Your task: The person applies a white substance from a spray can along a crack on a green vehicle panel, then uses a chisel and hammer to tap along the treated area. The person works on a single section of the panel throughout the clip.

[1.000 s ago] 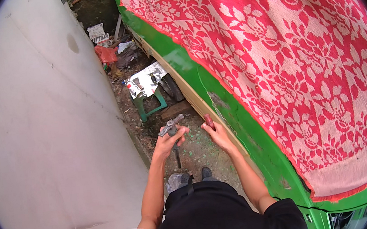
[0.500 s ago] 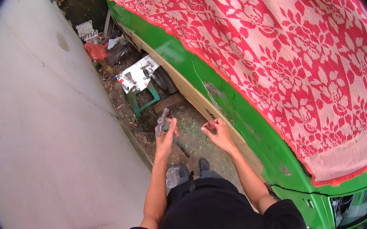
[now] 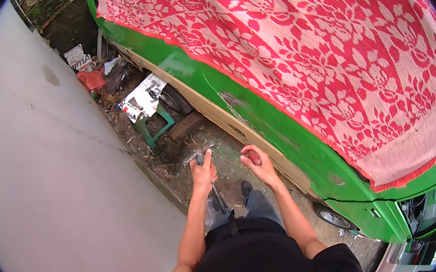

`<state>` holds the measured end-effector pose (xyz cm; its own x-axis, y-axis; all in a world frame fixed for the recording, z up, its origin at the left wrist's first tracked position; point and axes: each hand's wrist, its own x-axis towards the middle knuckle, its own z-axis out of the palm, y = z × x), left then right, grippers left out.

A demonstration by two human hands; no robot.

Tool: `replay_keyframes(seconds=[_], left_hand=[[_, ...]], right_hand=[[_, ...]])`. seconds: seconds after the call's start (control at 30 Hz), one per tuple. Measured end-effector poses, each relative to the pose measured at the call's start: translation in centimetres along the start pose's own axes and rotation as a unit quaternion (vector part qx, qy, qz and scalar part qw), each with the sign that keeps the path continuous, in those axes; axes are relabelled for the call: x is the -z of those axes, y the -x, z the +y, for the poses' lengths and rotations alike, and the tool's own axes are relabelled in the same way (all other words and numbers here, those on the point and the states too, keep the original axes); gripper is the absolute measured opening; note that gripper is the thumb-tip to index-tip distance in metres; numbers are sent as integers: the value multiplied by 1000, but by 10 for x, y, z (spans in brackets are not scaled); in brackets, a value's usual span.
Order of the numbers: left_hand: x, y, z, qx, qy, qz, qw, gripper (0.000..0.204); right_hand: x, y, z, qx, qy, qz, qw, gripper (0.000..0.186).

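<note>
My left hand (image 3: 202,172) is closed around a grey metal hammer (image 3: 197,154) and a long, dark bar (image 3: 216,195) that points down toward my feet; whether these are one piece or two I cannot tell. My right hand (image 3: 262,168) is closed on a reddish-brown handle (image 3: 254,157); its other end is hidden. It is held beside the tan strip (image 3: 222,127) along the lower side of a green van (image 3: 282,128), whose paint has rough grey patches. A pink and red floral cloth (image 3: 338,58) drapes over the van.
A pale curved panel (image 3: 63,196) borders the narrow dirt path on my left. Ahead stand a green stool (image 3: 150,130) topped by a printed board with small tools, a dark tire (image 3: 173,99), a wooden block (image 3: 187,125), a red bag (image 3: 92,80) and scraps. A wheel (image 3: 335,216) is low right.
The view has turned, showing more of the van's rear wheel and window at right. My left hand has shifted down slightly, the hammer turning crosswise; both hands still hold their tools.
</note>
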<state>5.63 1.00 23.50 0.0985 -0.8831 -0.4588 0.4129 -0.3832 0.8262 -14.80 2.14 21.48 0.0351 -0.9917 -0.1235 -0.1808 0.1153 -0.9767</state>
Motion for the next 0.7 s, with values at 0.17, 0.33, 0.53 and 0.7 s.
replay_keyframes(seconds=[0.17,0.33,0.53,0.7], left_hand=[[0,-2,-14,48,105,-129,985,16],[-21,9,-32,68,128,-148,978,14],[-53,22,-46,146,78,-156,974,32],[-84,23,-66,134,88,-189,969,32]], right_hand=[[4,8,7,23,-50,-14,998,24],[2,4,12,3,-190,-120,974,45],[39,14,15,95,93,-165,977,62],[83,-1,28,131,146,-239,951,80]])
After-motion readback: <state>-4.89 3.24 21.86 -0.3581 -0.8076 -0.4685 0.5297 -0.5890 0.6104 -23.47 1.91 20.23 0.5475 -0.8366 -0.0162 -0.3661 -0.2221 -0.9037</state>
